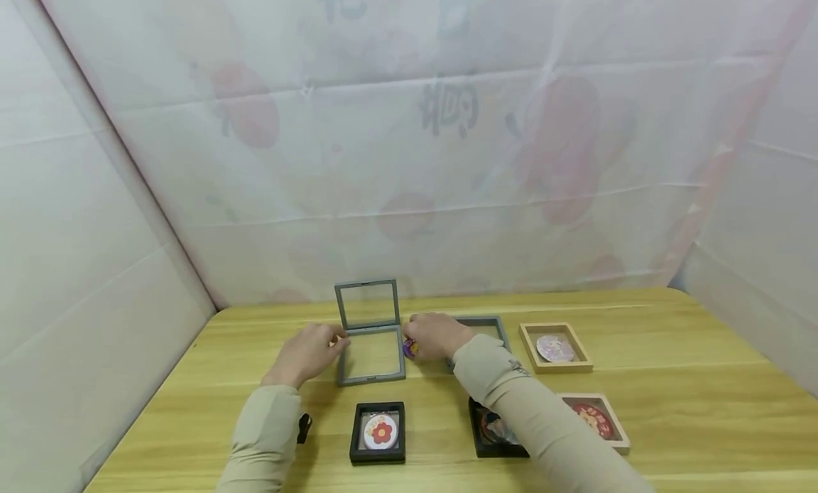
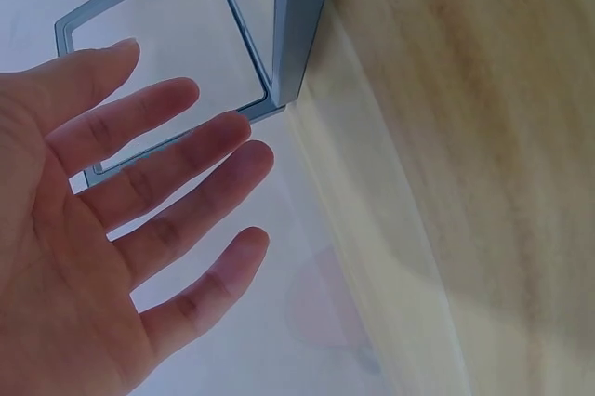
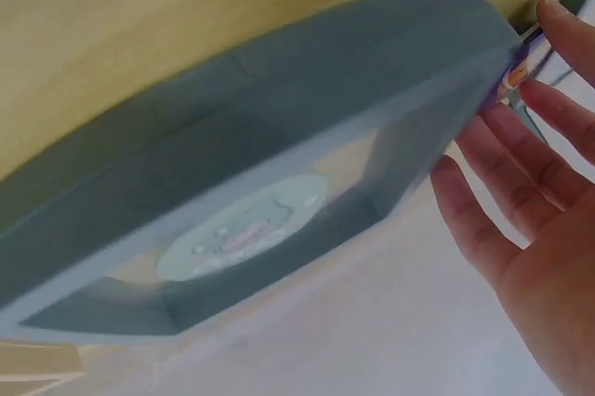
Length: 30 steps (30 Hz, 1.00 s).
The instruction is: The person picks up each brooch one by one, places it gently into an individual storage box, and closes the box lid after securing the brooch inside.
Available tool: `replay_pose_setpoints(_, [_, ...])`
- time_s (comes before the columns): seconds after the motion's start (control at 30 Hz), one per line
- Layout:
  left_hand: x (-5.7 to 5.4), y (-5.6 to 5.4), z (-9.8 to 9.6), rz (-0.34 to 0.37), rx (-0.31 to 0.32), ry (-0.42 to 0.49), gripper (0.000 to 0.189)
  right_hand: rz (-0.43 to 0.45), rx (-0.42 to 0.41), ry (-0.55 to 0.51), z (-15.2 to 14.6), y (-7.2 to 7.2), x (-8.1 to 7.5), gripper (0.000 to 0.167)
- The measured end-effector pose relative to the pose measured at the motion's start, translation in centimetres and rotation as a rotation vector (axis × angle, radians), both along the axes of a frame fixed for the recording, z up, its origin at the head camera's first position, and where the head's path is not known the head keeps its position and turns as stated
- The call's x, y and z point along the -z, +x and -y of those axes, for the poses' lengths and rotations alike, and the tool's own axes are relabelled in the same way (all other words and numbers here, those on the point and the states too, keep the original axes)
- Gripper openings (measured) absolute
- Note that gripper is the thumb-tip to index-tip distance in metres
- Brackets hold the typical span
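A grey hinged display frame (image 1: 373, 379) lies on the wooden table with its lid (image 1: 341, 305) raised at the back. Beside its left edge is my left hand (image 1: 307, 354), fingers loosely extended and holding nothing; the left wrist view shows the spread fingers (image 2: 163, 229) in front of the frame. To the frame's right, my right hand (image 1: 434, 335) pinches a small purple badge (image 1: 410, 348) between thumb and index finger, partly covered by the hand. Close to this hand stands a second grey frame (image 3: 353, 89), with a pale round badge (image 3: 251, 229) inside it.
Nearer the front, a black frame (image 1: 397, 450) holds a red-flower badge (image 1: 380, 431). The right sleeve partly covers another black frame (image 1: 505, 451). Two light wooden frames (image 1: 562, 367) with round badges stand at the right. A small black object (image 1: 304, 428) lies near the left sleeve.
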State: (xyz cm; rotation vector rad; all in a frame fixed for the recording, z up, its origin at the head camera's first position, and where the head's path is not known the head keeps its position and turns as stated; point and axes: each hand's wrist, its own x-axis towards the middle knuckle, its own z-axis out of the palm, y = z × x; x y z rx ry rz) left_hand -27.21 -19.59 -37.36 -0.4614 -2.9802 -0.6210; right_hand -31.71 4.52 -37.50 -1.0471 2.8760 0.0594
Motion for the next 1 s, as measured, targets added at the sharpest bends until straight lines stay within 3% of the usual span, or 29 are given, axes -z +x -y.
replay_pose_setpoints(0.17, [-0.2,0.0,0.1,-0.015,-0.01,-0.015,0.02,-0.003,-0.023,-0.074,-0.4,-0.3,-0.6,0.011])
replay_pose_setpoints(0.5, [0.0,-0.2,-0.5,-0.045,-0.024,-0.014,0.021,0.029,-0.076,-0.188,-1.1,0.0,-0.7,0.015])
replay_pose_setpoints(0.73, [0.1,-1.1,-0.9,-0.096,-0.01,-0.076,0.017,0.005,-0.108,-0.181,-0.1,-0.1,-1.1,0.02])
replay_pose_setpoints(1.0, [0.2,-0.9,-1.1,-0.071,-0.025,-0.095,0.015,-0.003,-0.153,-0.166,1.3,0.5,-1.0,0.016])
